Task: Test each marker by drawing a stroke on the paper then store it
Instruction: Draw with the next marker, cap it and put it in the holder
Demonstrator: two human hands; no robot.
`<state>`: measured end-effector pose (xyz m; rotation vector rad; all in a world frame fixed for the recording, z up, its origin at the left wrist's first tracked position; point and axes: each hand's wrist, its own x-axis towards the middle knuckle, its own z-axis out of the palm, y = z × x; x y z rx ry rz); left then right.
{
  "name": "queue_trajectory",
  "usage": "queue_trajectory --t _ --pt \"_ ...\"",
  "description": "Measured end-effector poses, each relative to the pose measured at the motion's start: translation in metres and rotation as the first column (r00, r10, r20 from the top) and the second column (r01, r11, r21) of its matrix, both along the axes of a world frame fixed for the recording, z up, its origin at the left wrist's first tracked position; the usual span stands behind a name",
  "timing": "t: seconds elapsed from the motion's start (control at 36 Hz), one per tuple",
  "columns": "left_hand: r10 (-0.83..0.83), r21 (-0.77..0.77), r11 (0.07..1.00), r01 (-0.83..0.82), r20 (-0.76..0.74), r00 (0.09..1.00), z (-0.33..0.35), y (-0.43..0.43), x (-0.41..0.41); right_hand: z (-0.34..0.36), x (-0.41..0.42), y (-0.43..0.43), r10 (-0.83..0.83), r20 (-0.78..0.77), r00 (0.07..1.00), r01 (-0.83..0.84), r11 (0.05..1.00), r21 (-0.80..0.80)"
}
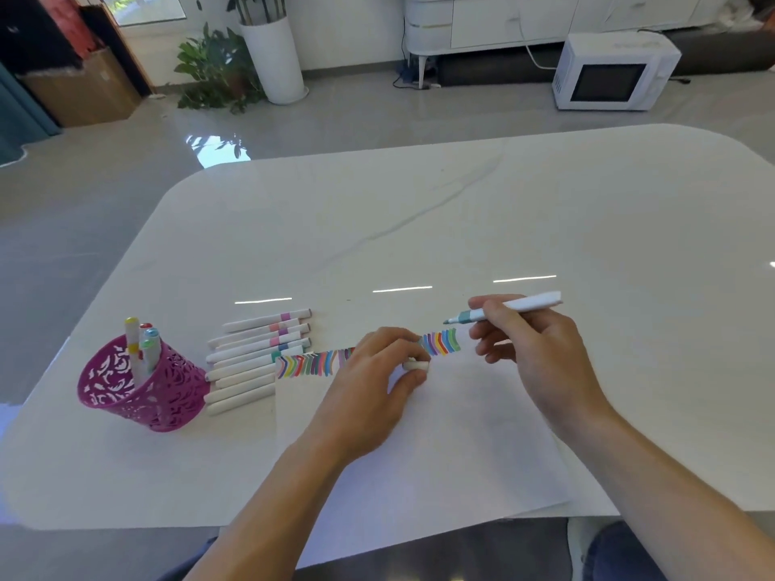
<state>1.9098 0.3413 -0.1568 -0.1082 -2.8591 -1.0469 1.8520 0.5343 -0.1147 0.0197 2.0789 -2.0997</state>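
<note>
My right hand [541,354] grips an uncapped white marker [516,308] with a teal tip, held just above the far edge of the white paper [453,446]. A row of coloured strokes [369,356] runs along that edge. My left hand [377,383] rests on the paper and pinches a small white cap [416,365] between thumb and fingers. Several capped white markers [256,358] lie in a row left of the paper. A pink perforated holder [138,392] at the left holds a few markers upright.
The white marble table [419,224] spreads wide beyond the paper. On the floor behind stand a white microwave [608,73], a potted plant [218,69] and a cardboard box [84,90]. The paper overhangs the table's near edge.
</note>
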Motion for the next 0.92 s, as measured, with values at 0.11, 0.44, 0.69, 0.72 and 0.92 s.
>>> queue_trajectory --t 0.11,0.44,0.69,0.72,0.92 --pt "0.178 0.209 0.963 -0.170 -0.019 0.984 0.012 0.004 0.004 0.009 0.006 -0.002 0.028 -0.075 0.997 -0.028 1.000 0.003" --pt "0.235 0.506 0.817 -0.277 0.146 0.961 0.033 0.001 0.012 0.012 0.013 -0.015 0.119 -0.102 0.988 -0.123 0.992 -0.040" --pt "0.180 0.404 0.889 -0.216 0.124 0.976 0.032 0.004 0.012 0.011 0.015 -0.017 0.178 -0.069 0.982 -0.177 0.984 0.018" --pt "0.178 0.408 0.888 -0.212 0.119 0.977 0.033 0.005 0.012 0.011 0.015 -0.017 0.176 -0.069 0.982 -0.175 0.984 0.018" --pt "0.162 0.372 0.910 -0.185 0.093 0.982 0.038 0.007 0.013 0.010 0.015 -0.017 0.163 -0.062 0.985 -0.164 0.986 -0.011"
